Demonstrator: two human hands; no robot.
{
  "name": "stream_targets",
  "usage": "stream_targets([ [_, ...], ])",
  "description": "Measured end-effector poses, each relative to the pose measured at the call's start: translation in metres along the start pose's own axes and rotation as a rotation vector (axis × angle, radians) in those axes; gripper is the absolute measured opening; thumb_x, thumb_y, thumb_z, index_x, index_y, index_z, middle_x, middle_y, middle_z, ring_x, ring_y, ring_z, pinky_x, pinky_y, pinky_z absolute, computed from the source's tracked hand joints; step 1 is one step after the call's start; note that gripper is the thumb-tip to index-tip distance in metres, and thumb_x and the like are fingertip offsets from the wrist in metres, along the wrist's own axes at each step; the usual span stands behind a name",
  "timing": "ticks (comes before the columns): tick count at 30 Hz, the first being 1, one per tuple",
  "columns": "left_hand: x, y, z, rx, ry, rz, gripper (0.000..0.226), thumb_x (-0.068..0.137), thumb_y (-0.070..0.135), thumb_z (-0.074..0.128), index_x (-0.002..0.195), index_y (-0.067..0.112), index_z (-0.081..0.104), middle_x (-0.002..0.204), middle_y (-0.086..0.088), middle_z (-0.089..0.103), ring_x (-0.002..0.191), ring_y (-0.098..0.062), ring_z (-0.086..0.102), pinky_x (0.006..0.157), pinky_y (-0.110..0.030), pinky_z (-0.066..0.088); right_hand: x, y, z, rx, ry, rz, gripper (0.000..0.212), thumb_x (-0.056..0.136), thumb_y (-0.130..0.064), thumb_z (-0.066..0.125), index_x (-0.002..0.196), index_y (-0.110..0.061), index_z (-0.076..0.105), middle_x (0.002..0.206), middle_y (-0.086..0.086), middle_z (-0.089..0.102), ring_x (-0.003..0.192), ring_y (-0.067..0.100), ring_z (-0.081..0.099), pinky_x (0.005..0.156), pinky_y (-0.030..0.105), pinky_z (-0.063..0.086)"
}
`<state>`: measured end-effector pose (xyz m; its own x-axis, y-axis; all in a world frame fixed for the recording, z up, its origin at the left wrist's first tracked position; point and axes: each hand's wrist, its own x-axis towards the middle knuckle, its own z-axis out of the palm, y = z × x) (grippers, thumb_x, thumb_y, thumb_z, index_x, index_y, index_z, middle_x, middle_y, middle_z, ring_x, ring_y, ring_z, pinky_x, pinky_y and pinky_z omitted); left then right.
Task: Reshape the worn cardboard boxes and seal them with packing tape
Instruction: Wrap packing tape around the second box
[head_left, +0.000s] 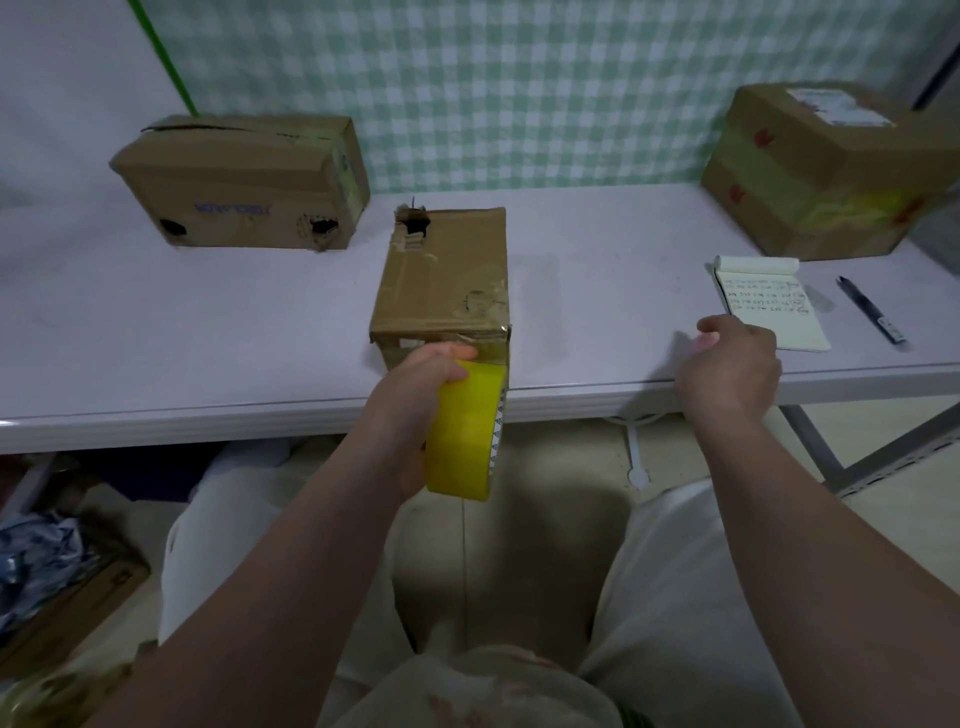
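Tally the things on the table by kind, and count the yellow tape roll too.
Cardboard boxes: 3
Notepad: 1
Pen: 1
Yellow tape roll: 1
Total: 6
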<state>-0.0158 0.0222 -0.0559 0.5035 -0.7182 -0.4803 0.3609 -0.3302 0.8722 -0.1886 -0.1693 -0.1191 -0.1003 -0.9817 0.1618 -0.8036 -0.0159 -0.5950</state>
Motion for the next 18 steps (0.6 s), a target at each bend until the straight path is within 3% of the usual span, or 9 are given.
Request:
stream_targets([
  [3,0.001,0.000,0.000,-0.011,-0.010,-0.001,0.021,0.092,0.014,0.048,0.096,0.026,0.065,0.115,-0.013,0.058,0.104,-0.038,0.058,0.091,-0.053,0.048,-0.006,-0.011,0.001,0.061,-0.131,0.001,0.036,0.099,-0.018,0.040,0.132,-0.017,0.052,0.130,0.015,0.056,0.119,0.034,0.050,0.094,0.037,0.040],
  [6,0.002,-0.001,-0.001,-0.012,-0.022,0.006,0.021,0.092,0.013,0.048,0.095,0.025,0.064,0.107,-0.012,0.059,0.098,-0.036,0.059,0.089,-0.051,0.049,-0.017,-0.025,0.000,0.152,-0.187,-0.071,0.031,0.095,-0.026,0.050,0.123,-0.018,0.060,0.119,0.008,0.064,0.111,0.028,0.057,0.093,0.035,0.043],
  [9,0.003,-0.003,-0.002,-0.024,-0.013,0.007,0.021,0.092,0.011,0.048,0.095,0.025,0.064,0.102,-0.011,0.060,0.096,-0.035,0.059,0.089,-0.050,0.048,-0.034,-0.047,-0.008,0.497,-0.332,-0.043,0.020,0.084,-0.016,0.065,0.101,-0.023,0.060,0.101,0.006,0.066,0.088,0.021,0.064,0.081,0.039,0.056],
  [11,0.003,-0.005,-0.002,-0.037,-0.006,-0.002,0.021,0.091,0.012,0.049,0.096,0.025,0.065,0.110,-0.014,0.060,0.106,-0.039,0.058,0.091,-0.053,0.047,-0.048,-0.065,-0.018,0.734,-0.479,-0.001,0.024,0.082,-0.012,0.071,0.095,-0.023,0.054,0.103,0.013,0.065,0.086,0.022,0.067,0.073,0.033,0.059],
  [13,0.002,-0.006,-0.001,-0.052,-0.006,-0.004,0.021,0.092,0.013,0.049,0.096,0.025,0.065,0.114,-0.016,0.059,0.105,-0.039,0.058,0.091,-0.052,0.047,-0.059,-0.080,-0.027,0.831,-0.564,-0.047,0.023,0.083,-0.014,0.070,0.096,-0.021,0.053,0.103,0.016,0.067,0.085,0.020,0.068,0.066,0.024,0.057],
  [15,0.002,-0.008,-0.001,-0.071,-0.016,0.007,0.020,0.092,0.012,0.048,0.094,0.025,0.064,0.108,-0.014,0.060,0.096,-0.034,0.058,0.085,-0.044,0.049,-0.069,-0.091,-0.035,0.810,-0.575,-0.147,0.017,0.086,-0.016,0.067,0.100,-0.020,0.057,0.098,0.014,0.070,0.070,0.010,0.065,0.054,0.015,0.048],
  [18,0.002,-0.009,-0.001,-0.098,-0.021,0.022,0.019,0.093,0.013,0.049,0.096,0.025,0.062,0.105,-0.011,0.060,0.094,-0.032,0.059,0.080,-0.040,0.049,-0.078,-0.100,-0.041,0.823,-0.609,-0.259,0.007,0.091,-0.014,0.062,0.097,-0.017,0.064,0.090,0.012,0.071,0.054,0.005,0.055,0.050,0.015,0.043],
])
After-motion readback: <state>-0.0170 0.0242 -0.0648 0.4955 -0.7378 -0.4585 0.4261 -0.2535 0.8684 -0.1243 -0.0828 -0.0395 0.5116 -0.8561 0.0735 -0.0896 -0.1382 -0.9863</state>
